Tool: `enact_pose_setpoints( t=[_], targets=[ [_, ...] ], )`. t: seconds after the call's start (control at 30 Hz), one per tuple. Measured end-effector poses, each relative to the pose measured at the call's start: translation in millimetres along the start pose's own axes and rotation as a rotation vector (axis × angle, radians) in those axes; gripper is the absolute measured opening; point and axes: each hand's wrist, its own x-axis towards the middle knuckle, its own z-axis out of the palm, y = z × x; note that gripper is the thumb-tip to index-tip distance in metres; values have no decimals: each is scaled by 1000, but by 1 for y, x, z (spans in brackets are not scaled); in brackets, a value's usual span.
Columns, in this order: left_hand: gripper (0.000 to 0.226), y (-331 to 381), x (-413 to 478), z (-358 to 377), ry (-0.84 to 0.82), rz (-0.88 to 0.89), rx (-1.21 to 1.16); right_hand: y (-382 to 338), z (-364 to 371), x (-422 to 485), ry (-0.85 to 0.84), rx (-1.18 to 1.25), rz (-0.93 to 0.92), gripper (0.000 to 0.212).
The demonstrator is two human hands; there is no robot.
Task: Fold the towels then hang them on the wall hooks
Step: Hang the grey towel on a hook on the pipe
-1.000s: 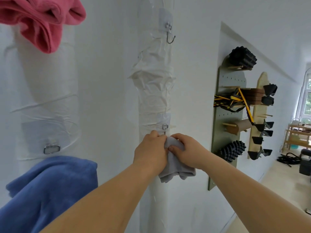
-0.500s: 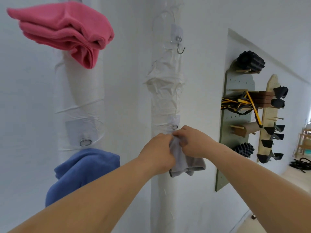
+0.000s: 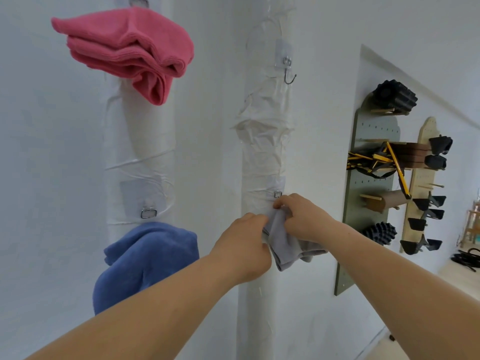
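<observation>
A small folded grey towel (image 3: 284,244) hangs against the white wrapped pipe (image 3: 262,152), just under the lower right wall hook (image 3: 278,194). My left hand (image 3: 242,245) grips the towel's left side. My right hand (image 3: 302,219) pinches its top edge right below that hook. A folded pink towel (image 3: 130,50) hangs high at the upper left. A blue towel (image 3: 145,258) hangs below the lower left hook (image 3: 148,212). An upper right hook (image 3: 287,72) is bare.
A grey-green pegboard (image 3: 368,203) on the right wall carries black rollers, yellow-black straps and a cardboard tube. A wooden board (image 3: 423,183) with black clips hangs beside it. A floor with cables shows at the far right.
The camera has tilted up and left, bringing the pink towel further into view. Both hands keep hold of the grey towel at the lower right hook, the right fingers shifting up toward it.
</observation>
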Motion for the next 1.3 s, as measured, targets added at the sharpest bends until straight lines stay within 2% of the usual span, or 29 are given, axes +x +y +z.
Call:
enact_pose_setpoints(
  t=[0.23, 0.53, 0.63, 0.73, 0.87, 1.03, 1.13, 1.3],
  targets=[
    [35, 4, 0, -4, 4, 16, -1, -4, -9, -1, 9, 14, 1, 58],
    [24, 6, -1, -2, 6, 35, -20, -3, -12, -8, 28, -9, -15, 55],
    [30, 8, -3, -1, -11, 42, -34, -1, -10, -11, 58, -30, -18, 52],
    [44, 9, -14, 0, -11, 49, -70, -3, -6, -22, 129, -40, -13, 46],
    [28, 8, -45, 13, -13, 21, -226, -10, 8, -70, 294, 78, 10, 37],
    [25, 1, -119, 67, -149, -11, -403, -4, 68, -185, 319, 309, 210, 24],
    [26, -10, -181, 116, -311, -28, -452, 2, 115, -267, 245, 406, 424, 15],
    [29, -29, -285, 191, -586, -70, -499, -5, 190, -405, 59, 442, 740, 15]
  ],
)
